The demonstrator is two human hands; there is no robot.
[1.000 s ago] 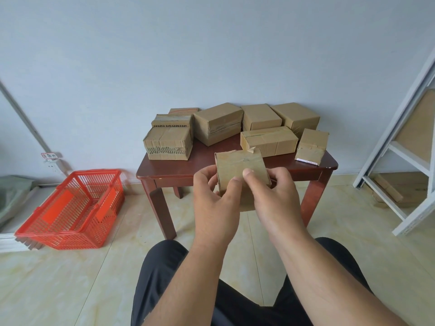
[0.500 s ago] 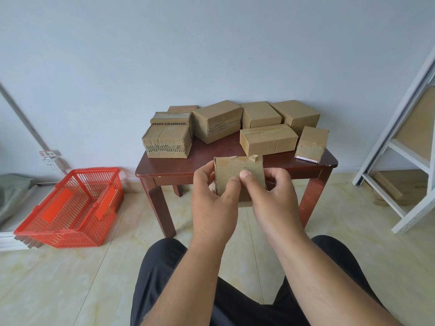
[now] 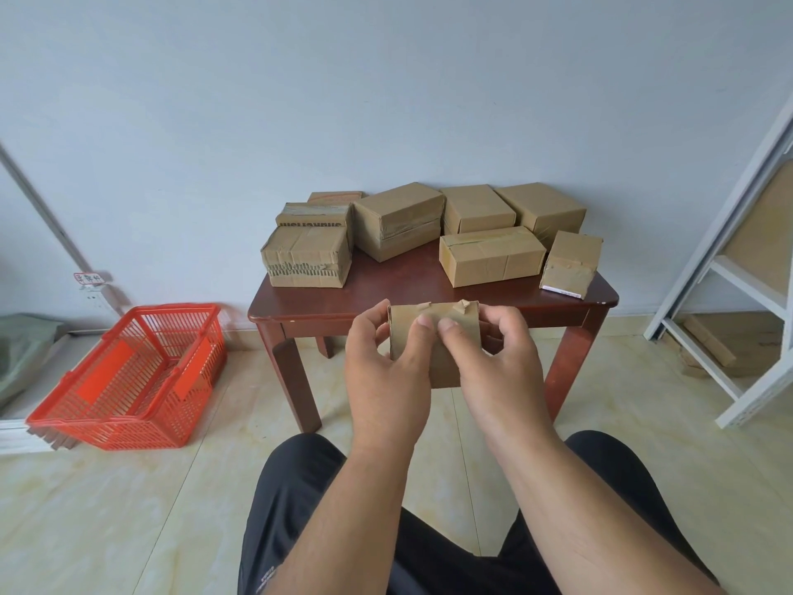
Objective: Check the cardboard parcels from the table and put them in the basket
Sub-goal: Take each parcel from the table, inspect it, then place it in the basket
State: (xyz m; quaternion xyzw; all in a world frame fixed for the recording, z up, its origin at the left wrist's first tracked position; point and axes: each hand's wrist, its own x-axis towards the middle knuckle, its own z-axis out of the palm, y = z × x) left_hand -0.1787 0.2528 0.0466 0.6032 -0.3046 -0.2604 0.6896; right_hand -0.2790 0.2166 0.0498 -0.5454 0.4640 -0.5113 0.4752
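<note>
My thumbs press the near face of a small cardboard parcel [image 3: 433,332], fingers curled behind it: left hand [image 3: 386,371] & right hand [image 3: 493,362] both gripping it, in air just before the table [image 3: 429,300]. Other parcels [image 3: 491,261] sit on the tabletop; red basket [image 3: 128,380] on floor to my left, well apart.

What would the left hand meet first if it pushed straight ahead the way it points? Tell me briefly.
The left hand already holds the small parcel. Beyond it, probably the table's front edge, though depth is unclear in this view.
</note>
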